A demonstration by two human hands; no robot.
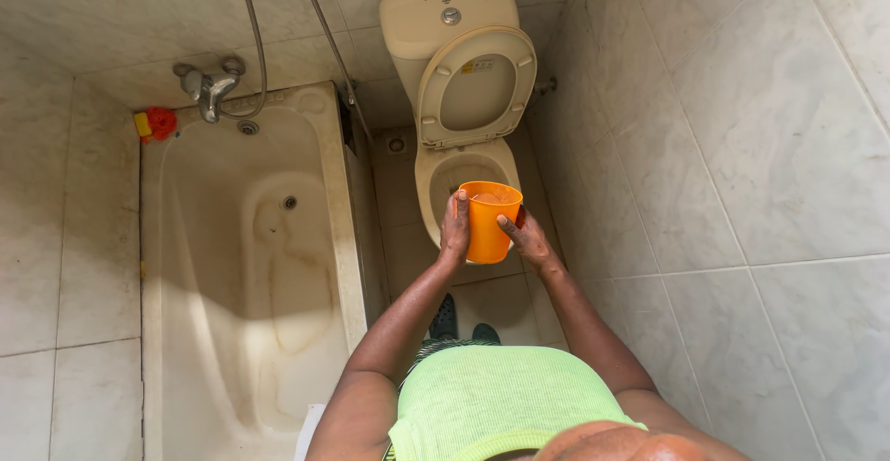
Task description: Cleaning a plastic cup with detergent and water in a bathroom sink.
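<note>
Tiled bathroom: stained bathtub (pixel 250 266) lying beside open toilet (pixel 464 169). Orange cup (pixel 489 222), brownish contents, being clasped between left hand (pixel 454 231) and right hand (pixel 527 239) over bowl.

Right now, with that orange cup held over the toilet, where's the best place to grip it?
Grip the orange cup around its mid-wall, from both sides, as the left hand and right hand do. It stands upright with something inside, has no visible handle, and tapers downward, so side pressure probably holds it level.
</note>
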